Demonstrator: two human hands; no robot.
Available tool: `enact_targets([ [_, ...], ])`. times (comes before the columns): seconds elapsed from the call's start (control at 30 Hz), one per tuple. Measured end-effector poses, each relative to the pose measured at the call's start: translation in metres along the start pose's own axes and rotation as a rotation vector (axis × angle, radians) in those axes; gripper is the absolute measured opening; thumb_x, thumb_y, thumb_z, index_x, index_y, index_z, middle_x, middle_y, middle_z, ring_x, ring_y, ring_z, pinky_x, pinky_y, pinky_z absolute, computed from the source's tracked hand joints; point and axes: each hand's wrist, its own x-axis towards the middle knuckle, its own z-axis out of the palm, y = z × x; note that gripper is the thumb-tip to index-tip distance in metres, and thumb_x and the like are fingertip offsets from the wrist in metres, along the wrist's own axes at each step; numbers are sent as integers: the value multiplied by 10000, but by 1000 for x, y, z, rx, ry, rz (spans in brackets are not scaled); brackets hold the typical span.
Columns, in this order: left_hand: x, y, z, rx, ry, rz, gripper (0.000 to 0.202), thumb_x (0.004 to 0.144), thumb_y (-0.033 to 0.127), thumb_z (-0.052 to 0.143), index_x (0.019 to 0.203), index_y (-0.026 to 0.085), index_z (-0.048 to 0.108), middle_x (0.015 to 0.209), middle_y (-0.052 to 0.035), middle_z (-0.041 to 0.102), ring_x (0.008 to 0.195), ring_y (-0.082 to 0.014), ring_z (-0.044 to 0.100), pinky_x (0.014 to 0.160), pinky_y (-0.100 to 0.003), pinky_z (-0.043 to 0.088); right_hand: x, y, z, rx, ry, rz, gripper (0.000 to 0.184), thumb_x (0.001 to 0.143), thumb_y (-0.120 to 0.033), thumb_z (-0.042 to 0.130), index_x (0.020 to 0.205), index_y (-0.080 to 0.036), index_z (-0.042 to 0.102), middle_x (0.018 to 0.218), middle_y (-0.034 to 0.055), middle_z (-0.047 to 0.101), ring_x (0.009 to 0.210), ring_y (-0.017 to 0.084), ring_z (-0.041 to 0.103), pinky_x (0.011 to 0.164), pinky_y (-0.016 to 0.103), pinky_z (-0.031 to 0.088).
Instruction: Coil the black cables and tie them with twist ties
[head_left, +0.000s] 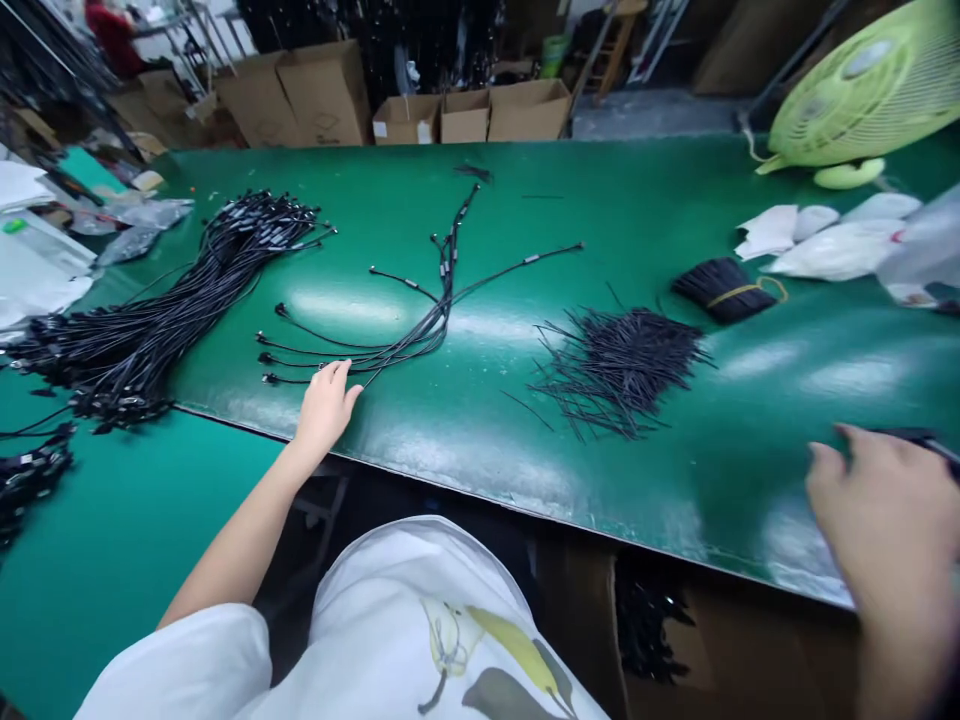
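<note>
Your left hand [326,405] can slide right across open green tabletop [450,435] toward the heap of thin black strips [637,360]. Spread black cables [445,308] block you ahead, a thick cable bundle [199,280] bars your left, and the yellow-green fan [862,95] obstructs the far right corner.

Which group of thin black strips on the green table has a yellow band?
The compact black strip bundle farther right: a thin yellow band crosses it, while the loose black strip pile to its left lies scattered, with no band visible.
</note>
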Motion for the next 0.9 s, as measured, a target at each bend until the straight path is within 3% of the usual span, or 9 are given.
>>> enact_targets([
  [0.1,23,-14,4,47,-41,28,402,954,286,430,1304,113,525,1321,-199,540,1223,-320,485,1031,-459,386,24,-67,21,-59,-75,111,414,962,-430,297,1221,-326,603,1082,174,613,1094,367,553,800,522,448],
  [0.27,70,-1,13,16,-160,140,209,931,252,469,967,149,647,1076,-149,655,1040,-281,575,946,-406,424,60,-162,65,63,-292,-142,312,947,-299,399,1023,-196,684,1107,111,658,1007,270,630,876,404,498],
  [0.33,80,3,12,-1,-144,129,237,953,226,397,958,145,620,977,-140,662,937,-261,604,867,-384,452,68,-191,75,96,-342,-225,306,955,-284,407,1036,-178,682,1110,102,661,992,240,635,874,369,501],
  [0.43,80,0,10,-52,-124,115,258,973,263,351,1073,144,557,958,-126,656,879,-252,612,782,-365,464,78,-234,85,145,-352,-320,315,974,-267,396,1138,-176,650,1161,106,639,1011,221,627,870,350,502],
  [0.57,72,-12,9,-121,-191,176,103,902,254,498,910,194,581,904,-91,647,912,-263,592,822,-366,448,102,-282,104,174,-422,-400,295,978,-242,422,1167,-178,639,1162,106,632,1017,212,622,871,328,493],
  [0.67,70,-17,6,-160,-142,146,147,917,222,424,903,196,568,951,-100,635,941,-257,580,857,-373,435,123,-307,122,173,-476,-445,295,980,-231,423,1188,-176,625,1178,96,622,1030,207,610,879,312,481],
  [0.77,65,-10,-6,-230,-77,95,203,944,259,363,1004,180,539,979,-104,618,918,-241,579,817,-358,435,142,-330,136,163,-337,-455,401,968,-195,434,1364,-151,482,1349,124,513,1141,217,548,910,309,464],
  [0.83,57,-1,-22,-402,-111,78,216,952,314,374,1009,182,535,905,-68,606,816,-205,569,737,-320,428,157,-345,143,118,-225,-494,493,948,-192,484,1431,-148,396,1450,138,410,1206,223,494,948,313,437],
  [0.9,45,5,-42,-668,-229,60,243,942,388,422,984,187,551,804,-21,568,677,-154,509,631,-274,393,179,-355,147,28,-223,-525,424,930,-189,527,1352,-166,498,1403,126,472,1166,214,509,934,301,425],
])
